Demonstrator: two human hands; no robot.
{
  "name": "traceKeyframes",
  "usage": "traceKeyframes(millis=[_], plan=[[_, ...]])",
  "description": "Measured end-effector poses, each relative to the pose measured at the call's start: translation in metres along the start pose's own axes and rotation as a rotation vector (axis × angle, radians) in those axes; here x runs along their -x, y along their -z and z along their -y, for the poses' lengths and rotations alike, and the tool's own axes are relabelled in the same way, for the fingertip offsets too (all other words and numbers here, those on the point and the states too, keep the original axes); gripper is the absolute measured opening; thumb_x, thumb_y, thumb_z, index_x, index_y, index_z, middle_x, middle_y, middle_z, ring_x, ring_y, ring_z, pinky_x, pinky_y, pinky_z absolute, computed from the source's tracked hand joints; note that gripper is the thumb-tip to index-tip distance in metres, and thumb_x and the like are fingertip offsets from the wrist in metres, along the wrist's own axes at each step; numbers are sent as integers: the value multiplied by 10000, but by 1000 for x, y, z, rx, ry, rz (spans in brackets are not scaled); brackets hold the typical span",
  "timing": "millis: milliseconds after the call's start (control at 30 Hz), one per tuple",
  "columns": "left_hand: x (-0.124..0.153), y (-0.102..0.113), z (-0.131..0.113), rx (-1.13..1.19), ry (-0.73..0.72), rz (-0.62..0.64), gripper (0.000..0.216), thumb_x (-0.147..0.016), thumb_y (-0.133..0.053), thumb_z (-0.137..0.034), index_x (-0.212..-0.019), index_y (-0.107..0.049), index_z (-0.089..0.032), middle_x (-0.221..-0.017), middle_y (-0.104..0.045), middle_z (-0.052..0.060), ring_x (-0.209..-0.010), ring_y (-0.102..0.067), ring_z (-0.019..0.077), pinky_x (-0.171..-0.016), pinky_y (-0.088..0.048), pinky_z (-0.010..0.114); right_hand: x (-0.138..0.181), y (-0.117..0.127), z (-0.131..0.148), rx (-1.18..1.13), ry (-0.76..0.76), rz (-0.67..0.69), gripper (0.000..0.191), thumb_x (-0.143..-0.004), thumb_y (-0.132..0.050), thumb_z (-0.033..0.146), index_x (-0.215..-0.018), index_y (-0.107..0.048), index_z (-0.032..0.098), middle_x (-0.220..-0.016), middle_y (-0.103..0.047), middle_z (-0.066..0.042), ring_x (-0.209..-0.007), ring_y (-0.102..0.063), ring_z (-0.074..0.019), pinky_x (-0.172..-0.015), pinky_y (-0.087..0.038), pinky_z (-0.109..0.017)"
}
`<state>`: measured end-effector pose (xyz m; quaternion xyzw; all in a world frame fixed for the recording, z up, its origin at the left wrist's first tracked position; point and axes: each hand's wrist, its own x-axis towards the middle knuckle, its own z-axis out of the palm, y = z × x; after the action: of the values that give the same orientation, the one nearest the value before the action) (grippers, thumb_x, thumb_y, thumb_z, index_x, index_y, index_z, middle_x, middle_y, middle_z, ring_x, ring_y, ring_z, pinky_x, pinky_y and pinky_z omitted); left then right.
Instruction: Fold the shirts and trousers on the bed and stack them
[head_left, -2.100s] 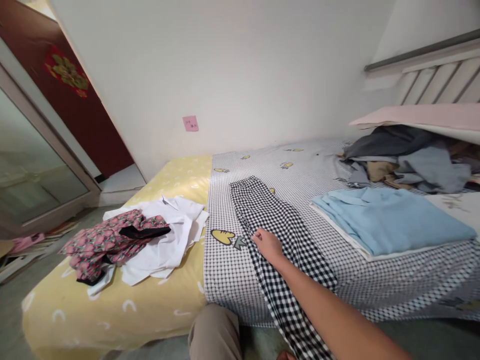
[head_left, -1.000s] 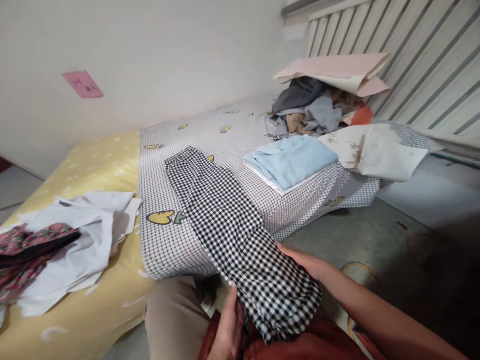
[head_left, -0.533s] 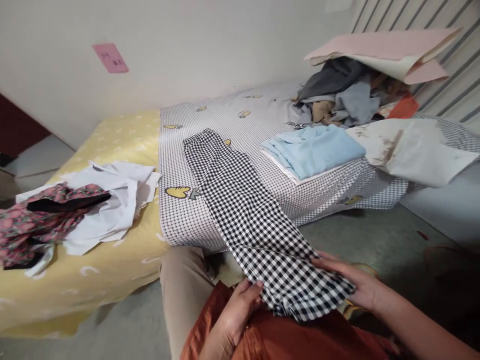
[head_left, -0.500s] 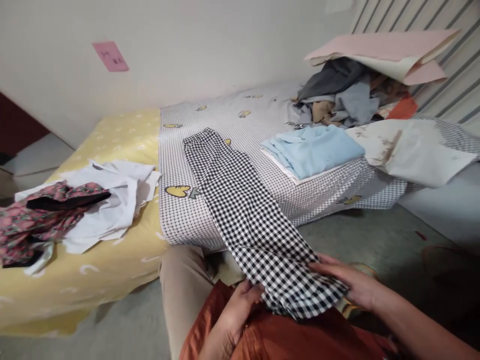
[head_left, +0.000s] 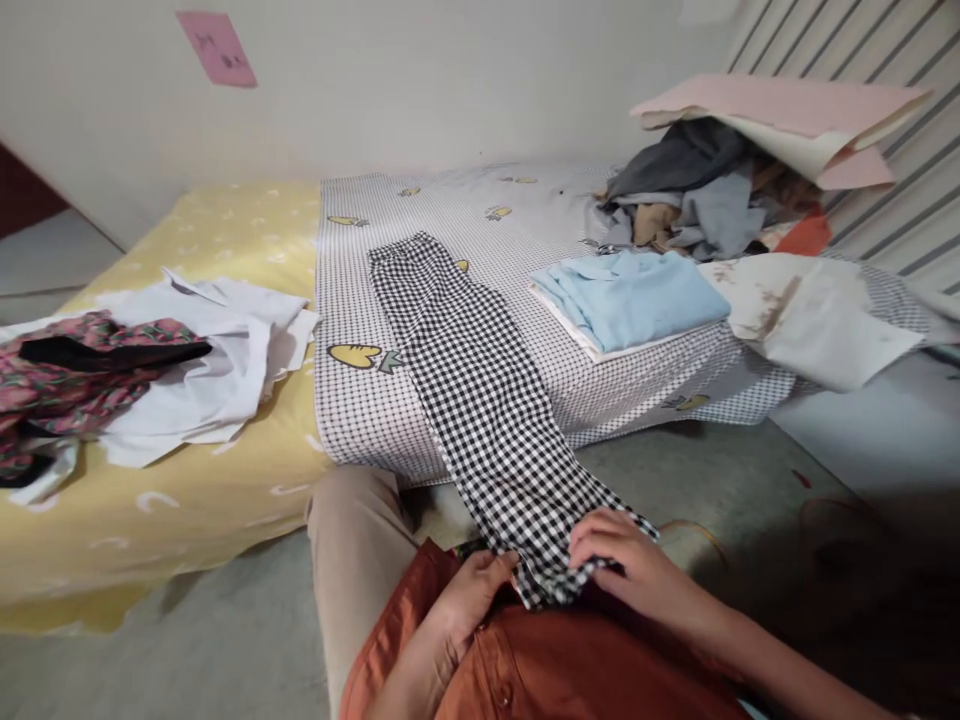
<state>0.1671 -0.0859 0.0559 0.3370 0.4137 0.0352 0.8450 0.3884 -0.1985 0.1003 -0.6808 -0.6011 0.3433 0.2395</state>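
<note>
A pair of black-and-white checked trousers (head_left: 487,390), laid lengthwise, stretches from the bed down to my lap. Its gathered waistband end lies on the bed, and the hem end is near my body. My left hand (head_left: 474,595) is closed on the left edge of the hem end, thumb on top. On the other side, my right hand (head_left: 630,565) grips the cloth near the hem with bent fingers. Part of the cloth sticks out to the right past my right fingers.
A folded light blue garment (head_left: 637,300) lies right of the trousers on the bed. A clothes heap (head_left: 697,190) sits under a pink sheet (head_left: 787,115) at the back right. White clothing (head_left: 217,360) and a floral garment (head_left: 82,385) rest on the yellow bedspread (head_left: 225,215).
My right hand has moved left and onto the cloth near the hem, drawing it narrower. My left hand stays on the left edge. The view has shifted slightly.
</note>
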Motion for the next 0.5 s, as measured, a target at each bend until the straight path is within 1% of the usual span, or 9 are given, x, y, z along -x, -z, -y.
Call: traceKeyframes(millis=[33,67,133,200,267,333,400,467,500], plan=[[2,0,0,-8,5,2,499,-595,-832,-634,-639,-607,-190,-630,-631,-7,-627,-553,146,-668,-431,284,-2,2,0,-118,-76,-35,144,-864,-642,363,-874,-756,277,-1006,-722,-66,-1001,-631,-265,-987,-470,-474],[4,0,-1,-18,9,14,500,-591,-826,-633,-612,-585,-196,-608,-606,-19,-620,-539,141,-663,-422,282,-2,6,0,-235,-159,-78,210,-850,-658,449,-897,-758,270,-1020,-726,-77,-1013,-636,-278,-992,-476,-466],[7,-2,-2,-60,3,37,511,-598,-801,-635,-545,-532,-204,-548,-532,-42,-573,-472,115,-631,-385,272,1,19,4,-414,-299,-176,401,-776,-698,610,-938,-764,250,-1077,-729,-106,-1068,-628,-318,-1007,-477,-470],[9,-4,-6,-131,-11,34,532,-584,-794,-631,-496,-479,-211,-495,-437,-69,-526,-365,85,-579,-315,261,7,32,13,-495,-352,-230,521,-703,-716,708,-899,-762,228,-1087,-722,-120,-1077,-617,-337,-995,-486,-472],[11,-7,-10,-178,-13,51,530,-567,-798,-613,-492,-454,-217,-481,-382,-83,-520,-301,76,-555,-253,264,11,37,24,-501,-306,-231,527,-697,-704,740,-787,-735,221,-1032,-713,-119,-1011,-622,-319,-944,-507,-455],[14,-9,-14,-190,-19,105,504,-561,-804,-579,-513,-458,-216,-496,-383,-82,-535,-298,77,-557,-231,267,9,31,31,-436,-180,-186,464,-770,-675,694,-714,-704,234,-975,-705,-106,-968,-621,-291,-916,-508,-441],[15,-8,-17,-194,-31,143,470,-570,-804,-542,-544,-473,-209,-522,-396,-81,-550,-291,76,-560,-220,264,1,17,30,-266,-16,-92,338,-849,-662,567,-723,-715,257,-989,-714,-87,-1009,-610,-279,-960,-474,-459],[14,-5,-16,-226,-46,154,436,-602,-785,-518,-573,-481,-207,-542,-395,-82,-558,-282,76,-555,-217,260,-7,1,22,-28,118,29,193,-881,-659,416,-774,-746,282,-1057,-730,-69,-1072,-592,-282,-1004,-425,-511],[12,-2,-14,-263,-51,139,418,-627,-771,-508,-584,-483,-208,-549,-399,-80,-563,-291,81,-555,-229,258,-10,-6,16,74,164,81,142,-884,-657,363,-811,-758,295,-1104,-733,-61,-1106,-581,-286,-1018,-403,-536]])
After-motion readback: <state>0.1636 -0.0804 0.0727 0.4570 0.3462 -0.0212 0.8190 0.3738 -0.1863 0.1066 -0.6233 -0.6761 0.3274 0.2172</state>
